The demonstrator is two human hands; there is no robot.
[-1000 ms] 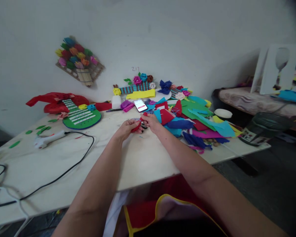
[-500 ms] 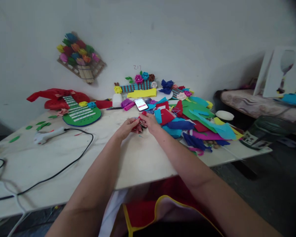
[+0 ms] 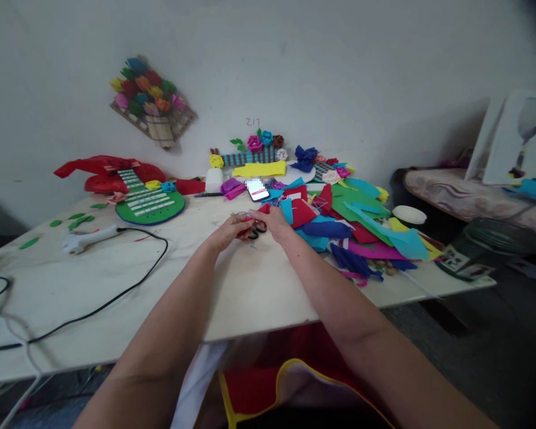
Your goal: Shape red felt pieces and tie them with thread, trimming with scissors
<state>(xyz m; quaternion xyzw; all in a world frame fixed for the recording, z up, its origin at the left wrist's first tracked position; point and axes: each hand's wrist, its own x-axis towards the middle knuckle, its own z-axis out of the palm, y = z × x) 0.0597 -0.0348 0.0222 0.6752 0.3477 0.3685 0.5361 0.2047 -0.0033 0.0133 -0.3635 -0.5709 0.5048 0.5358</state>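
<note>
At the middle of the table my left hand (image 3: 228,231) is closed, its fingers pinching a small piece of red crepe paper (image 3: 249,220). My right hand (image 3: 276,221) is closed on the same red paper from the other side. Dark scissor handles (image 3: 255,231) show just below the paper, between my hands; the blades are hidden. Beyond my fingers lies a phone (image 3: 258,191) with a lit screen.
On the right a heap of coloured crepe paper (image 3: 326,229) spreads beside a glass jar (image 3: 482,247) at the table edge. A white glue gun (image 3: 89,239) with a black cord (image 3: 129,301) lies left. Behind it rests a green guitar-shaped craft (image 3: 161,208).
My right fingers have shifted slightly around the red paper, and more of the scissor handles shows between my hands. The view has swung a little left.
</note>
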